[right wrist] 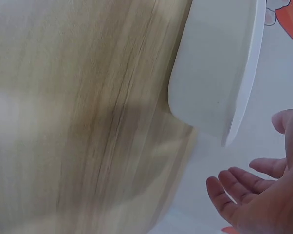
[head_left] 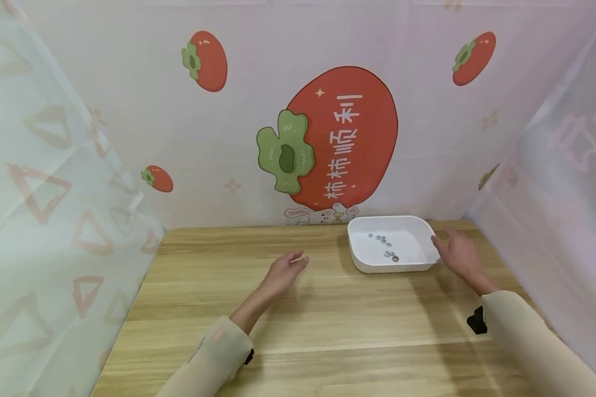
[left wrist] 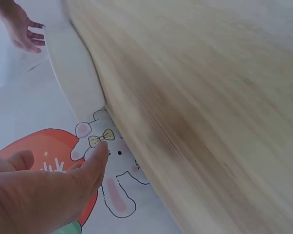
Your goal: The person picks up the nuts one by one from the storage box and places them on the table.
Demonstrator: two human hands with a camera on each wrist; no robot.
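A white rectangular tray [head_left: 379,268] with rounded corners stands near the back of the table, right of the middle. Several small, round metallic pieces [head_left: 383,240] lie scattered on its floor. My right hand [head_left: 458,255] is at the tray's right side, thumb by the rim. In the right wrist view its fingers [right wrist: 229,200] are spread and loosely bent beside the tray's end, holding nothing. Left of the tray, over the table, my left hand [head_left: 283,273] hovers with relaxed fingers and nothing in it.
The wooden table [head_left: 328,331] reaches back to a printed cloth [head_left: 243,138] with persimmon drawings. Pale cloths hang at the left [head_left: 54,220] and right [head_left: 566,220] sides. Both sleeves have a black piece at the wrist.
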